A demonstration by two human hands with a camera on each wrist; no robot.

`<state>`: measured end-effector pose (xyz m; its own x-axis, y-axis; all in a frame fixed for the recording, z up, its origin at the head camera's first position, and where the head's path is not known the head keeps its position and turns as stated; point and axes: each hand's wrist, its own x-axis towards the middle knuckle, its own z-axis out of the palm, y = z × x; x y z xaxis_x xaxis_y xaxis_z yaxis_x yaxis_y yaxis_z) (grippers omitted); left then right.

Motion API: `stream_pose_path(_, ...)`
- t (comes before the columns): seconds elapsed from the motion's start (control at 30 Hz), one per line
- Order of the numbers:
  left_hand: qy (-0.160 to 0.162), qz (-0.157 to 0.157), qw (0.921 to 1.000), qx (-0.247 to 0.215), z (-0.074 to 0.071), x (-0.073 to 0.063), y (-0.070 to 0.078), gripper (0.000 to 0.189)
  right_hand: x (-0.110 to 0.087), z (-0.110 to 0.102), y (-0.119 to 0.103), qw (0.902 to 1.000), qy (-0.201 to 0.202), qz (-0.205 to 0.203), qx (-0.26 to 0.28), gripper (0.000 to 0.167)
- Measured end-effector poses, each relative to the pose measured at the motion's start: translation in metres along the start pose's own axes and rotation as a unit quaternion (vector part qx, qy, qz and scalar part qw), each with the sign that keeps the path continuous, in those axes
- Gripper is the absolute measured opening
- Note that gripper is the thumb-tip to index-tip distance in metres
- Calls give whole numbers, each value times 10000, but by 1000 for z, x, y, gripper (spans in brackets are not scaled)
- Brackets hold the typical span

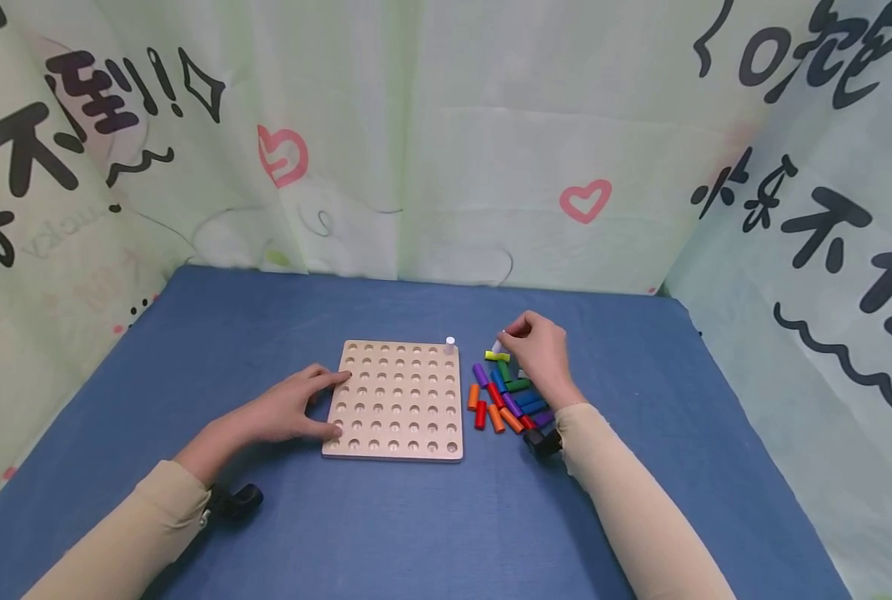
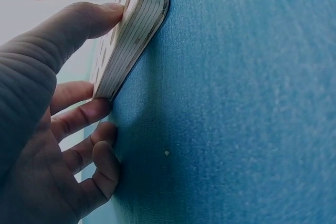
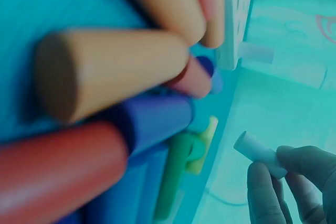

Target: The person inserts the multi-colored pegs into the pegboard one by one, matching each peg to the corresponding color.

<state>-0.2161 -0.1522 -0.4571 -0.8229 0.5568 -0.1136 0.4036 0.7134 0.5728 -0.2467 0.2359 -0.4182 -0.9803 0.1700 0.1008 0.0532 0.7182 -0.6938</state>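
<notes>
A light wooden board [image 1: 402, 399] with rows of round holes lies on the blue table. One white peg [image 1: 450, 344] stands upright in its far right corner hole. My left hand [image 1: 299, 406] rests at the board's left side, fingers spread, with the thumb [image 2: 105, 17] on the top face near the edge. My right hand [image 1: 543, 354] pinches another white peg [image 3: 256, 150] between thumb and fingertips, tilted, above the far end of a pile of coloured pegs. Closest to it in the pile is a yellow peg [image 1: 497, 356].
Right of the board lie loose pegs, among them a purple peg [image 1: 479, 375], an orange peg [image 1: 496, 419], a red peg [image 1: 480, 415] and several blue and green ones. Printed curtains [image 1: 431, 167] enclose the table [image 1: 386, 533] at the back and sides.
</notes>
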Motion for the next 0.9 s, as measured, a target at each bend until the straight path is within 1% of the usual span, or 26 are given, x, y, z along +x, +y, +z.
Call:
stream_pose_path(0.17,-30,-55,10000,-11,-1,1,1,89,0,5,-10,9997,70,-70,217,15)
stream_pose_path(0.33,-36,-75,10000,4,-2,1,0,89,0,11,-18,9992,42,-137,365,15)
stream_pose_path(0.6,-74,-33,9999,-70,-2,1,0,89,0,20,-27,9977,54,-244,635,15)
stream_pose_path(0.77,-83,-33,9999,-104,-2,1,0,89,0,23,-36,9967,-24,-272,764,15)
stream_pose_path(0.9,-85,-25,9999,-111,-3,0,-1,89,-1,28,-42,9966,-66,-275,771,15)
